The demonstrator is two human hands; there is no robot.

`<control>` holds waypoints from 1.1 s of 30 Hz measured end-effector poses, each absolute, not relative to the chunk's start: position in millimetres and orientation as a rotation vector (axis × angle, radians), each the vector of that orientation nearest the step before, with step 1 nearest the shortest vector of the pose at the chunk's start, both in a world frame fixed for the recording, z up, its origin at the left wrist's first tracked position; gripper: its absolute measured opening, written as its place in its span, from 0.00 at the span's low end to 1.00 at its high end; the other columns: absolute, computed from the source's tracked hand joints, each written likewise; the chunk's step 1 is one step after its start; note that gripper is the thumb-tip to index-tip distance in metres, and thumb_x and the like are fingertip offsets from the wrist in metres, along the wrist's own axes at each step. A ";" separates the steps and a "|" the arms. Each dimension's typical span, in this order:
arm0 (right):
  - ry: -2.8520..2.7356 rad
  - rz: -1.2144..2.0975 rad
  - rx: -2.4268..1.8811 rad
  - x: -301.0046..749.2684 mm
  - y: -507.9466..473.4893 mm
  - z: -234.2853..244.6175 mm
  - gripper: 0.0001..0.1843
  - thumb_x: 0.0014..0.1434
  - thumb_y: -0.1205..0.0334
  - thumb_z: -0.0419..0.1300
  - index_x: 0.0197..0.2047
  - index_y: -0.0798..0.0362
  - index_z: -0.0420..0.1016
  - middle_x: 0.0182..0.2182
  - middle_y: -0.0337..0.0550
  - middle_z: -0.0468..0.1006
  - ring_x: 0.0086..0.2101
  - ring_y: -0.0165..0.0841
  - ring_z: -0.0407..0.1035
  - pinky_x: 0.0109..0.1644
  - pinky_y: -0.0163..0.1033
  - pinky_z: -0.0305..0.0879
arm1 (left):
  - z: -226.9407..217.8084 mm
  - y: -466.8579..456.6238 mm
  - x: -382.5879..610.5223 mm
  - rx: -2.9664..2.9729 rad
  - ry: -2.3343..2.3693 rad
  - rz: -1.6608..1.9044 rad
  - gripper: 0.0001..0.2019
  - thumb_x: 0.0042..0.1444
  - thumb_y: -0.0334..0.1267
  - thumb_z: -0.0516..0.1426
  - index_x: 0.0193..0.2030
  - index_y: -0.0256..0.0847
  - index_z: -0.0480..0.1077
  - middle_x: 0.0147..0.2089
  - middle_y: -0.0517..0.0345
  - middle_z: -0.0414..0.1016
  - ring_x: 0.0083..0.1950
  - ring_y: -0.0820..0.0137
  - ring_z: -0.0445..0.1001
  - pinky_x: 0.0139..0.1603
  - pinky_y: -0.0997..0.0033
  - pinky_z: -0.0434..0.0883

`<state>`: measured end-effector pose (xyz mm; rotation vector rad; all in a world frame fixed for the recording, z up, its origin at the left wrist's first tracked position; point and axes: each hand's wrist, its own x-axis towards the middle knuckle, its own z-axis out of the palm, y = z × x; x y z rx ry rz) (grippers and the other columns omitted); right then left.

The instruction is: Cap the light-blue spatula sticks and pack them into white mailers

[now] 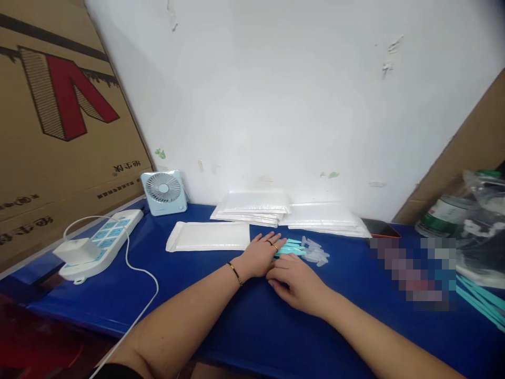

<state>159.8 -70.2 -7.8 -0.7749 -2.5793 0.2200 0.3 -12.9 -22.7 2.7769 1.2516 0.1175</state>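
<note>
A single white packet [213, 237] lay flat on the blue surface [295, 337]. Just beyond its right end sat a small heap of turquoise pieces [294, 248], with translucent pieces [316, 253] touching them on the side farther from the packet. The left hand [258, 255] was palm down just beside the packet's right end, fingers loosely extended and reaching the turquoise pieces; whether it gripped any could not be told. The right hand [298, 279] was nearer the person than the packet and to its right, half closed, with fingers bent against the near side of the heap and close to the left hand; what it held, if anything, was hidden. Behind the packet and to its right stood two stacks of white packets [254, 202]. A small fan [163, 188] stood behind the packet's left end, and a power strip [122, 223] lay left of it
</note>
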 end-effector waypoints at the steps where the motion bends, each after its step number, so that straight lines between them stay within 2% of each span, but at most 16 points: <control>1: -2.570 0.231 -0.781 161.5 -69.2 -7.0 0.10 0.59 0.67 0.52 0.37 0.50 0.74 0.33 0.43 0.76 0.37 0.35 0.66 0.42 0.42 0.58 | -22.3 -13.4 0.3 2.778 1.248 0.122 0.31 0.58 0.42 0.46 0.68 0.43 0.44 0.70 0.52 0.44 0.70 0.60 0.43 0.65 0.51 0.48; 33: -2.573 0.246 -0.747 165.4 -74.3 -4.0 0.09 0.60 0.67 0.51 0.34 0.51 0.73 0.31 0.41 0.74 0.36 0.33 0.64 0.42 0.41 0.54 | -24.7 -13.2 0.1 2.810 1.263 0.104 0.31 0.58 0.42 0.48 0.68 0.45 0.44 0.70 0.52 0.44 0.70 0.60 0.44 0.65 0.51 0.49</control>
